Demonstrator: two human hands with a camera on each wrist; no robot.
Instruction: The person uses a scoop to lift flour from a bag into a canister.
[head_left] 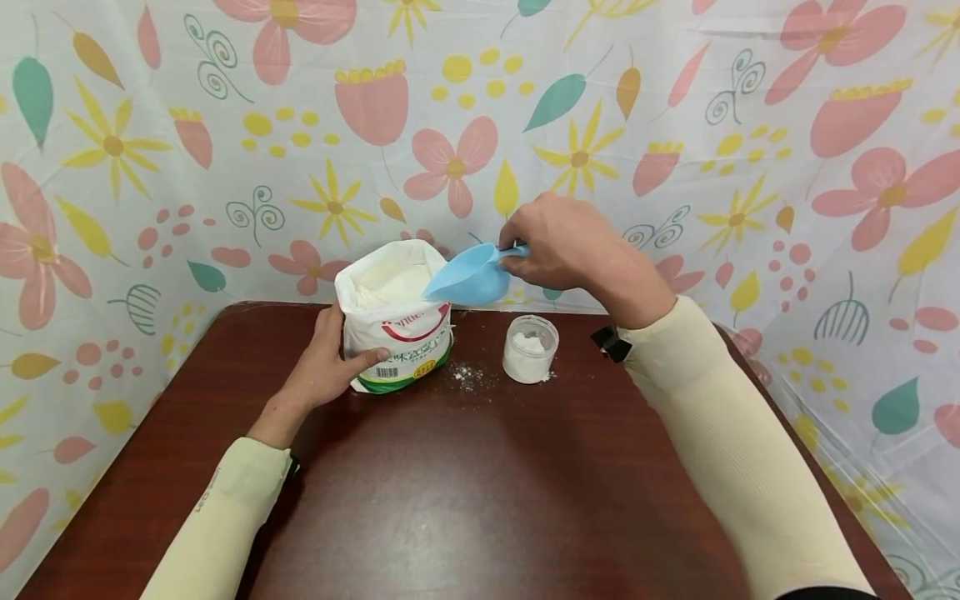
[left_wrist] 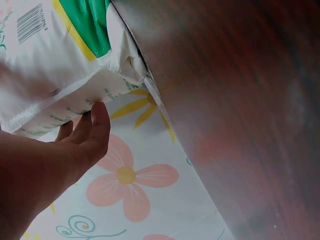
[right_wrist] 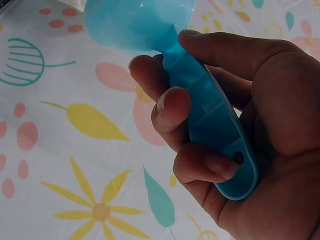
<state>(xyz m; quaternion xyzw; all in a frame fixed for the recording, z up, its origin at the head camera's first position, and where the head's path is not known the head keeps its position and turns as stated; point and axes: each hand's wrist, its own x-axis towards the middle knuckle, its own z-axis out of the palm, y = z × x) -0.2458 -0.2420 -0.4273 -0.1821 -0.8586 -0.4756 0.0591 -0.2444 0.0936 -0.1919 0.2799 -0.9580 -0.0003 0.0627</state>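
A white flour bag (head_left: 401,342) with a green base stands open-topped at the back of the table, white powder inside. My left hand (head_left: 327,362) grips its left side, thumb across the front; in the left wrist view the left hand's fingers (left_wrist: 101,125) touch the bag's side. In my right hand (head_left: 566,250) is a light blue scoop (head_left: 472,277), its tip at the bag's right rim. The right wrist view shows fingers curled round the scoop's handle (right_wrist: 210,120). What the scoop holds is hidden. A clear jar (head_left: 529,354) with white powder stands right of the bag.
Spilled powder (head_left: 468,377) lies on the dark brown table (head_left: 420,500) between the bag and the jar, with a little more beside the jar. A flower-patterned sheet (head_left: 457,100) hangs right behind the table's back edge.
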